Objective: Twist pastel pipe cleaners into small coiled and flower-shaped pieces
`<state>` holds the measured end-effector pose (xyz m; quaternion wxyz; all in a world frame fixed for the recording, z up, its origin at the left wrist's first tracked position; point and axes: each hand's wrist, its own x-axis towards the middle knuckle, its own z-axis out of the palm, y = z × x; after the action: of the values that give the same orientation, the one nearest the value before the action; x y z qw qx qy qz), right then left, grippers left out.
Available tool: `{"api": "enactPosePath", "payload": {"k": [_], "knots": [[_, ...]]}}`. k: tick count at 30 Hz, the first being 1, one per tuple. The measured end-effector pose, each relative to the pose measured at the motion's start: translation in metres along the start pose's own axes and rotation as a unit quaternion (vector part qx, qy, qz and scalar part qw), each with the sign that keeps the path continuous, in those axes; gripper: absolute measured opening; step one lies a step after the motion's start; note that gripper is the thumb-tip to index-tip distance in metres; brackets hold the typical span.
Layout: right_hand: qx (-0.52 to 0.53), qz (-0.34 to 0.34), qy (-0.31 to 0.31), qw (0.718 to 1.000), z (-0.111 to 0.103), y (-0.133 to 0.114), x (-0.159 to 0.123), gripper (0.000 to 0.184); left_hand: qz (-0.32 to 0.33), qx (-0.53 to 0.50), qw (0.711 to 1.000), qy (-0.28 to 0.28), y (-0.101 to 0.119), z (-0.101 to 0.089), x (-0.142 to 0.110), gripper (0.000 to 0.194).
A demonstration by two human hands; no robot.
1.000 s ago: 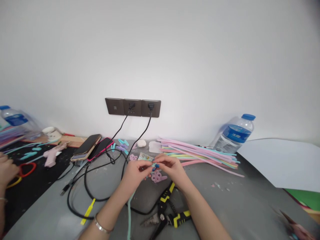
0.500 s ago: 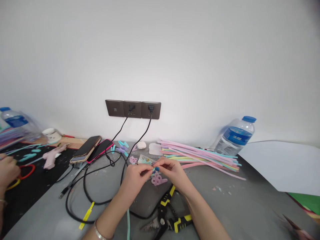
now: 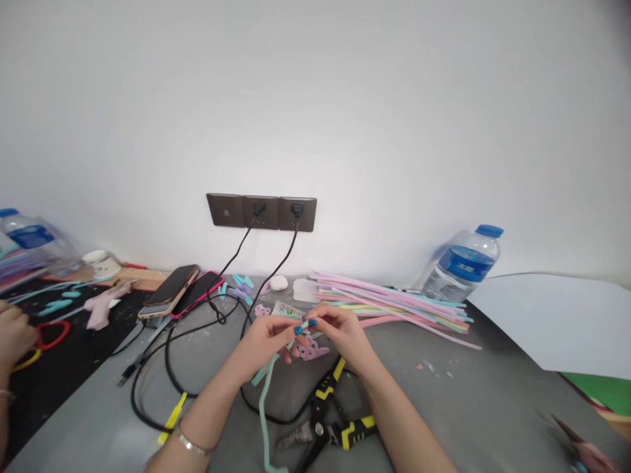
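Apparently partway through, pinches a mint-green, fuzzy, flexible strip between left hand and right hand at centre, with its near length unshaped, close to a seemingly completed, looped, lilac fuzzy piece.

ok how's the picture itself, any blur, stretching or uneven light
In the head view, the pointed tool at lower right is smeared and the left-edge bottle looks stretched; also in the head view, the wall is brightest around its middle, with a dark top-right corner, and detail on the mint strip is soft.
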<state>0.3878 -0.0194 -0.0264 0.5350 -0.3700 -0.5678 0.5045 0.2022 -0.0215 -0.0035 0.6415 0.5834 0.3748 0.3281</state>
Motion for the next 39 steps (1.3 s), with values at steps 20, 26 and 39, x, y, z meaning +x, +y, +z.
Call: {"api": "enactPosePath", "payload": {"k": [20, 26, 39], "knots": [[0.153, 0.097, -0.014, 0.983, 0.002, -0.001, 0.000, 0.024, 0.042, 0.129, 0.991, -0.023, -0.009, 0.003, 0.001, 0.026], [0.077, 0.064, -0.005, 0.995, -0.001, 0.005, 0.001, 0.019, 0.062, 0.123, 0.990, 0.023, -0.016, 0.005, 0.004, 0.018], [0.078, 0.024, 0.036, 0.996, 0.006, 0.002, 0.002, 0.026, 0.019, 0.007, 1.000, -0.012, -0.009, 0.014, 0.004, 0.032]]}}
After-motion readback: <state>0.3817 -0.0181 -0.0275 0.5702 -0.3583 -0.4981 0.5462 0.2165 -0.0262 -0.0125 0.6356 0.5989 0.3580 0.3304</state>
